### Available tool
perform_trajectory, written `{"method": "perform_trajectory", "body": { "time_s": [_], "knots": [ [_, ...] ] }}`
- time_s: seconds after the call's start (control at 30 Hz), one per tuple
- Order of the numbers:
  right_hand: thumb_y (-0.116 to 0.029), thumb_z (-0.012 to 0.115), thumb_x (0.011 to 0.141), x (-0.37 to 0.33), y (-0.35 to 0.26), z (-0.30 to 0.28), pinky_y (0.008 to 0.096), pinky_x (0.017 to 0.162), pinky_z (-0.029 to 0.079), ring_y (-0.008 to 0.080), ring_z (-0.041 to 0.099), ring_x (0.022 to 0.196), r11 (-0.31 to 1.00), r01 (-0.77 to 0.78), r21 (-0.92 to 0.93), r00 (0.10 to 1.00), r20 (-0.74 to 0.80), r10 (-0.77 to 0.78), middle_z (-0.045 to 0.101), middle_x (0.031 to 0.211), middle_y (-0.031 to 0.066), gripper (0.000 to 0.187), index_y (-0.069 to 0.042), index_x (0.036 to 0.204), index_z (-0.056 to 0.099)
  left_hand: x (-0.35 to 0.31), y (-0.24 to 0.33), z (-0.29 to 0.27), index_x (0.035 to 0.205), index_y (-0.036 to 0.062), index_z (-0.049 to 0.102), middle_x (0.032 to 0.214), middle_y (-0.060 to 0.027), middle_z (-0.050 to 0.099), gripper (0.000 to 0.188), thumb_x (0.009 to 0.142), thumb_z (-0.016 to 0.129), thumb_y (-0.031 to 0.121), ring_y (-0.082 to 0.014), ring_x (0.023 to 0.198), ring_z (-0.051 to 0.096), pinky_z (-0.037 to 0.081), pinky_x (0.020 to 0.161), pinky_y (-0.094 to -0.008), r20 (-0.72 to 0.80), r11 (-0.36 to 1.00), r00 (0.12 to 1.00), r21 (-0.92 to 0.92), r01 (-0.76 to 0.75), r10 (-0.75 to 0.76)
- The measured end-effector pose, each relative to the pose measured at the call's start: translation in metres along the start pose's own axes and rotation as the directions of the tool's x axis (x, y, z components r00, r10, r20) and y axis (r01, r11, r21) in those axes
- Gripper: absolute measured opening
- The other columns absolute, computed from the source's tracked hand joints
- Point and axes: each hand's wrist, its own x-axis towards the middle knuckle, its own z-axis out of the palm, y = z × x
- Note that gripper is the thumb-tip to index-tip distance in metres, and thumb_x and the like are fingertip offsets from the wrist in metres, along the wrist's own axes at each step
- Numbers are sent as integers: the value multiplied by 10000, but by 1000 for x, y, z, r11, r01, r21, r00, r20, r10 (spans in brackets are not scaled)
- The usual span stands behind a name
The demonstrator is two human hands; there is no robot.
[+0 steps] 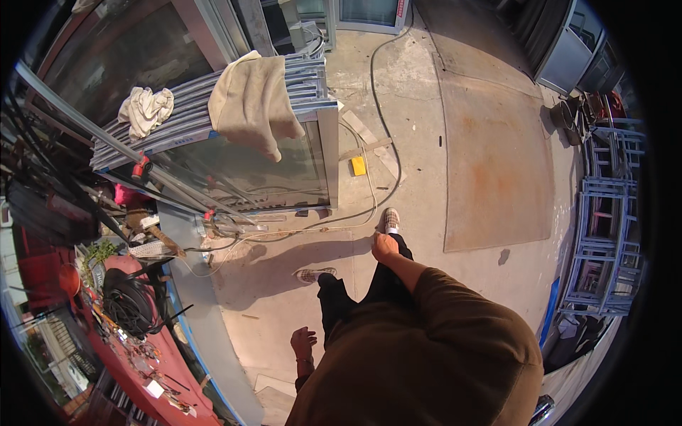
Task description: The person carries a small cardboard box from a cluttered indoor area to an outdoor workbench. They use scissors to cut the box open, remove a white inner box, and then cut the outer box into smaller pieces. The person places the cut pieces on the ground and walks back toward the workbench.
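Observation:
My left hand (303,343) hangs low beside my left leg, its fingers loosely bent and apart, with nothing seen in it. In front of my right thigh, my right hand (385,246) is closed, the fingers curled under. Whether it holds anything is hidden. Both hands are away from the things around. A stack of framed glass panels (312,153) stands ahead to the left, with a beige cloth (256,103) draped over its top and a crumpled white cloth (145,111) beside it.
A black hose (376,92) and a pale cord (371,186) run over the concrete floor, near a yellow piece (358,166). A stained flat sheet (497,163) lies right of them. Blue metal frames (604,234) stand far right. A red-topped bench (135,369) with tools lines the left.

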Motion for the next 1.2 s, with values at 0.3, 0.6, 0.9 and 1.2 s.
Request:
{"method": "perform_trajectory", "body": {
  "time_s": [0.3,0.6,0.9,1.2],
  "knots": [
    [-147,648,854,6,195,-115,498,798,564,415,710,903,917,-263,299,953,-64,295,732,895,212,111,-70,853,729,-34,116,246,1153,9,630,877,-104,722,254,1037,600,232,-133,661,654,551,590,-263,352,927,924,276,-253,148],
    [-45,640,842,15,249,-157,472,742,555,408,702,824,821,-377,430,827,-243,507,715,832,206,47,-18,870,667,-3,204,379,994,28,635,808,-50,700,87,912,662,40,-117,677,651,529,620,-268,627,603,714,450,-659,312],
    [4,658,853,83,237,-166,432,759,552,351,699,829,744,-201,637,839,-280,466,702,867,182,80,-1,932,648,104,262,541,828,118,662,814,-121,718,68,802,711,156,-350,816,703,547,715,-446,657,107,690,697,-709,304],
    [-26,637,923,212,273,-58,379,699,562,281,713,716,628,-222,746,921,-51,386,717,855,176,109,22,1020,641,315,226,668,834,98,756,874,-139,757,105,823,696,183,-335,859,735,578,768,-420,382,195,876,873,-446,295]
  ]
}}
